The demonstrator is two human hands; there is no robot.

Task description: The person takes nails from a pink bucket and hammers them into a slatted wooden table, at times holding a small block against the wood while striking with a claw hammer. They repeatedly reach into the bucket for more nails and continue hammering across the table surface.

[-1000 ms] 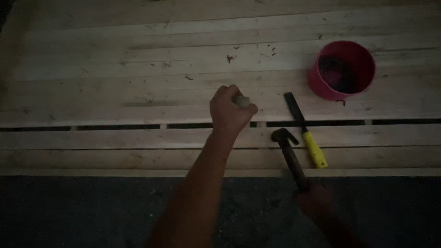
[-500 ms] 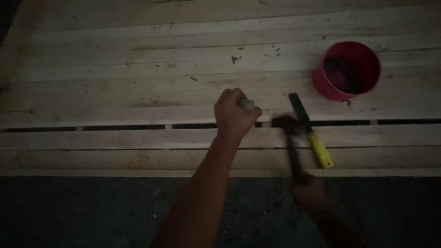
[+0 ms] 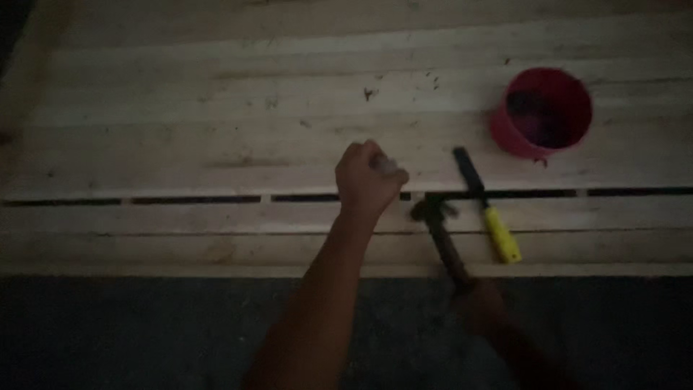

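Your left hand (image 3: 368, 179) fisted on pale plank (image 3: 180, 155) at slat gap, pinching small object, too blurred to name. Your right hand (image 3: 480, 303) wrapped round hammer (image 3: 437, 224) handle, head just beside left fist. Yellow-handled chisel (image 3: 487, 206), red bucket (image 3: 543, 112) lie unused. Nailing apparently midway.

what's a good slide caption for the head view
Left hand steadies on wooden planks; right hand holds hammer.

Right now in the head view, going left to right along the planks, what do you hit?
left hand closed in a fist → hammer, held by the right hand → yellow-handled tool lying on the boards → red bucket
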